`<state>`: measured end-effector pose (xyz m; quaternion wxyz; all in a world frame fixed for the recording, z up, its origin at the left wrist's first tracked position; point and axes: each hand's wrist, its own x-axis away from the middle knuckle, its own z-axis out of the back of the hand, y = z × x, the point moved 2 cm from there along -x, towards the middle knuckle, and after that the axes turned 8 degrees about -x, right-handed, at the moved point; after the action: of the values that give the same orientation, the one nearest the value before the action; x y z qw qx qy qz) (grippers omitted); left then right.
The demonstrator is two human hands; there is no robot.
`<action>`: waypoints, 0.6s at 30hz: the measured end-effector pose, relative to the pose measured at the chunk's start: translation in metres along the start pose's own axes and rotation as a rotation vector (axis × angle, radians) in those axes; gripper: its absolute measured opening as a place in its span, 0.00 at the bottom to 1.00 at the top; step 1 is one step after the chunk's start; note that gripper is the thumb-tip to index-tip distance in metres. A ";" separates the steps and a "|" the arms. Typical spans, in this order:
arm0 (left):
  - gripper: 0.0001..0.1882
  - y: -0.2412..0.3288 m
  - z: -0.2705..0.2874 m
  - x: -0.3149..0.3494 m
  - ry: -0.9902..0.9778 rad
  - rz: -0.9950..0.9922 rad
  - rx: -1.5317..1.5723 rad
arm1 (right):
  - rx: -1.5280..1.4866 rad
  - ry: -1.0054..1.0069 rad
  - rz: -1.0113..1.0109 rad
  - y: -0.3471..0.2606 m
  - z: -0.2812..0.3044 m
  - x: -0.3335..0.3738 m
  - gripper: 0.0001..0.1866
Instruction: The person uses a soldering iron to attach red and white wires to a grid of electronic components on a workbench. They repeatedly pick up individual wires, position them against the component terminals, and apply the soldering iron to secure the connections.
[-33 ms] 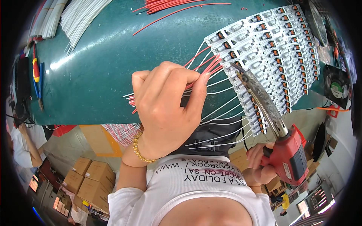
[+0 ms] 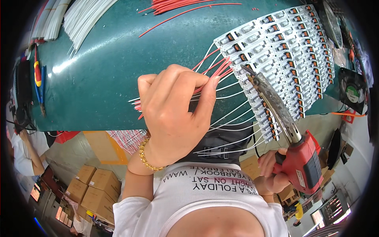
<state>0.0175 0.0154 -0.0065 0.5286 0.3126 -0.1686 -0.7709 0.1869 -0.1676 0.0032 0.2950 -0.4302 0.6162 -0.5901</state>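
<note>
My left hand [image 2: 173,112] is closed in a pinch on a bundle of thin red wires [image 2: 222,68], whose loose ends show behind the hand. Their front ends lie over the left edge of a panel of white circuit boards [image 2: 260,49]. White wires [image 2: 231,116] run from that edge, several hanging past the table's near side. My right hand [image 2: 272,172] is wrapped round the handle of a red soldering gun [image 2: 304,164]. Its dark tip points up and left, over the panel's left edge near the red wire ends; whether it touches cannot be seen.
Bundles of white wires [image 2: 85,21] and more red wires [image 2: 173,6] lie along the table's far side. Yellow-and-red handled tweezers or pliers [image 2: 38,75] are at left. A black fan [image 2: 352,91] stands at right. Cardboard boxes [image 2: 98,193] sit on the floor; another person [image 2: 27,154] is at left.
</note>
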 end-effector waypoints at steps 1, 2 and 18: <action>0.06 0.000 0.000 0.000 0.001 -0.006 -0.001 | 0.001 -0.038 0.019 -0.003 -0.006 -0.004 0.40; 0.06 -0.001 0.000 0.001 0.003 -0.012 -0.002 | -0.013 -0.036 0.009 -0.001 -0.002 -0.001 0.41; 0.05 0.006 0.003 0.003 -0.060 -0.029 0.055 | -0.105 -0.126 0.169 0.007 0.018 0.009 0.41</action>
<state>0.0186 0.0099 -0.0018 0.5033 0.3061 -0.2010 -0.7827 0.1971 -0.1847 -0.0048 0.3590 -0.4276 0.6606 -0.5019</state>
